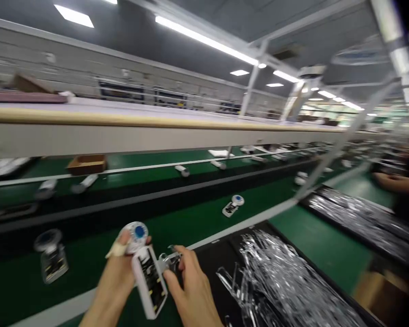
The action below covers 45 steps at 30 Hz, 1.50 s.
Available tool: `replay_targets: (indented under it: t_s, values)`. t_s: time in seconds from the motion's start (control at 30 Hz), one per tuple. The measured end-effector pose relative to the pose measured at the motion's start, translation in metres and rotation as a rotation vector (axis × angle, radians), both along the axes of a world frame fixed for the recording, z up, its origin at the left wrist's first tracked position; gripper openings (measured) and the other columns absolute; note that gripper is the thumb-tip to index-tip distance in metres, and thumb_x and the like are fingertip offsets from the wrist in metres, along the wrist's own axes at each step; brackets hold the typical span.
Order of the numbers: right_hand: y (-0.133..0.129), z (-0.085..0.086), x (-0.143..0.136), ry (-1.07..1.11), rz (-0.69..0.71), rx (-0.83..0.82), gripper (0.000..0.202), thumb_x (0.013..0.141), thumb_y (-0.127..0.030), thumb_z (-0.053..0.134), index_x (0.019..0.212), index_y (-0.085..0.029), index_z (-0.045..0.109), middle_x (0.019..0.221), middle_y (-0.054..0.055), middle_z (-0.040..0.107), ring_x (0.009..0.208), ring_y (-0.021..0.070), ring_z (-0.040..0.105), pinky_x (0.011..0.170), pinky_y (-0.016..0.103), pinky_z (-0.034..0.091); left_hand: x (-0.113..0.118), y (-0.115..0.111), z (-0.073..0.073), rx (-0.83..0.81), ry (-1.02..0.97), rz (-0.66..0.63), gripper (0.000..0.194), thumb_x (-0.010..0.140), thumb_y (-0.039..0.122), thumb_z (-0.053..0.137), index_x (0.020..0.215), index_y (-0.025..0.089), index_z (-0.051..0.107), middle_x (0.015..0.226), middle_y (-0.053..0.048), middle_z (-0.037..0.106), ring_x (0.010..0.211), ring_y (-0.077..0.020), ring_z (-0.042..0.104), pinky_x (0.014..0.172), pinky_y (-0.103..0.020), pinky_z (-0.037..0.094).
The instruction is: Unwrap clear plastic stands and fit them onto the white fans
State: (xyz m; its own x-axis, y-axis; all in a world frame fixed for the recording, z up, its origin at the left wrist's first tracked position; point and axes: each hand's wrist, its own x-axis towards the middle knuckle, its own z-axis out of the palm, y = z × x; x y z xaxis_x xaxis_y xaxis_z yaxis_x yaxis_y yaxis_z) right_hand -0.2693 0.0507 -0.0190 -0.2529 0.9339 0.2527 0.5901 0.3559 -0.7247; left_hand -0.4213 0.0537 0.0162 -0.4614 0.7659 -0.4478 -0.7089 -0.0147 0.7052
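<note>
- Your left hand (114,277) grips a white device (146,268) with a round blue-centred head, fingers clamped along its left side; one finger wears a pale wrap.
- Your right hand (191,284) pinches a small clear plastic part (168,260) against the device's right edge, thumb and fingers closed on it.
- Both hands work over the near edge of the green conveyor belt (177,218), beside its white line.
- A black tray (207,254) heaped with clear plastic pieces (279,277) lies just right of your right hand.
- Another identical unit (232,205) lies further along the belt; a blurred one (51,256) sits at its left.
- A co-worker's forearm (393,182) shows at far right.
</note>
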Motion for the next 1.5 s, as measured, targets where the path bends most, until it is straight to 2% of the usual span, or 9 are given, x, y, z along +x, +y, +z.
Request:
replay_targets:
  t_s: [0.3, 0.43, 0.6, 0.87, 0.93, 1.03, 1.23, 1.37, 1.5]
  values:
    - [-0.033, -0.009, -0.042, 0.113, -0.070, 0.118, 0.039, 0.091, -0.048, 0.041, 0.126, -0.033, 0.048, 0.097, 0.005, 0.055, 0.088, 0.0221, 0.060, 0.067, 0.030, 0.052, 0.014, -0.023, 0.002, 0.171, -0.134, -0.011, 0.046, 0.066, 0.044, 0.073, 0.099, 0.015, 0.062, 0.089, -0.008, 0.069, 0.079, -0.0199, 0.066, 0.070, -0.029, 0.054]
    - [-0.040, -0.024, -0.045, 0.052, -0.046, 0.166, 0.048, 0.094, -0.043, 0.033, 0.142, -0.035, 0.028, 0.117, 0.009, 0.055, 0.104, 0.0268, 0.057, 0.080, 0.038, 0.050, 0.006, -0.028, 0.008, 0.172, -0.189, 0.004, 0.041, 0.067, 0.037, 0.074, 0.099, 0.014, 0.062, 0.089, -0.010, 0.070, 0.079, -0.0220, 0.067, 0.073, -0.033, 0.055]
    - [-0.041, -0.036, -0.033, 0.133, 0.086, 0.020, 0.052, 0.096, -0.045, 0.028, 0.146, -0.039, 0.014, 0.119, 0.004, 0.058, 0.096, 0.0227, 0.064, 0.068, 0.029, 0.053, 0.009, -0.031, 0.011, 0.196, -0.125, -0.008, 0.048, 0.066, 0.038, 0.074, 0.107, 0.016, 0.063, 0.101, -0.011, 0.069, 0.097, -0.0263, 0.064, 0.084, -0.035, 0.052]
    - [-0.033, -0.008, -0.008, -0.036, 0.100, -0.002, 0.046, 0.092, -0.045, 0.039, 0.138, -0.037, 0.038, 0.105, 0.005, 0.060, 0.095, 0.0226, 0.059, 0.079, 0.034, 0.049, 0.017, -0.046, -0.022, -0.119, 0.165, -0.388, 0.066, 0.063, 0.054, 0.072, 0.112, 0.012, 0.062, 0.105, -0.013, 0.067, 0.100, -0.0300, 0.060, 0.074, -0.031, 0.050]
    - [-0.031, -0.012, -0.010, 0.109, -0.047, -0.139, 0.040, 0.095, -0.040, 0.029, 0.127, -0.028, 0.050, 0.102, 0.005, 0.062, 0.093, 0.0193, 0.060, 0.077, 0.030, 0.048, 0.020, -0.047, -0.030, -0.139, 0.250, -0.353, 0.066, 0.064, 0.057, 0.070, 0.114, 0.014, 0.060, 0.105, -0.011, 0.067, 0.101, -0.0290, 0.059, 0.069, -0.029, 0.050]
    - [-0.024, -0.029, -0.013, 0.294, -0.268, -0.253, 0.045, 0.096, -0.040, 0.020, 0.082, -0.019, 0.058, 0.076, 0.005, 0.063, 0.072, 0.0174, 0.061, 0.066, 0.027, 0.046, 0.030, -0.049, -0.035, -0.138, 0.333, -0.309, 0.062, 0.065, 0.056, 0.070, 0.114, 0.019, 0.060, 0.110, -0.007, 0.066, 0.106, -0.0274, 0.057, 0.071, -0.026, 0.049]
    - [-0.017, -0.050, -0.011, 0.241, -0.264, -0.168, 0.048, 0.097, -0.036, 0.015, 0.064, -0.022, 0.047, 0.062, 0.003, 0.060, 0.059, 0.0154, 0.058, 0.058, 0.026, 0.041, 0.048, -0.051, -0.052, -0.164, 0.407, -0.188, 0.060, 0.055, 0.054, 0.075, 0.100, 0.015, 0.066, 0.099, -0.007, 0.068, 0.098, -0.0278, 0.059, 0.071, -0.028, 0.049]
    - [-0.016, -0.057, 0.013, 0.090, -0.170, -0.220, 0.040, 0.096, -0.038, 0.030, 0.070, -0.022, 0.057, 0.066, 0.002, 0.063, 0.062, 0.0178, 0.060, 0.059, 0.027, 0.042, 0.026, -0.020, -0.083, -0.278, 0.402, -0.362, 0.058, 0.060, 0.056, 0.069, 0.100, 0.013, 0.067, 0.088, -0.009, 0.070, 0.081, -0.0248, 0.063, 0.063, -0.029, 0.049]
    - [-0.035, -0.086, 0.081, -0.200, -0.246, -0.128, 0.025, 0.081, -0.039, 0.061, 0.100, -0.021, 0.063, 0.094, 0.009, 0.065, 0.089, 0.0280, 0.062, 0.073, 0.037, 0.049, -0.049, 0.036, -0.106, -0.414, 0.686, -0.376, 0.052, 0.058, 0.051, 0.070, 0.094, 0.014, 0.065, 0.085, -0.010, 0.070, 0.079, -0.0271, 0.064, 0.064, -0.033, 0.051]
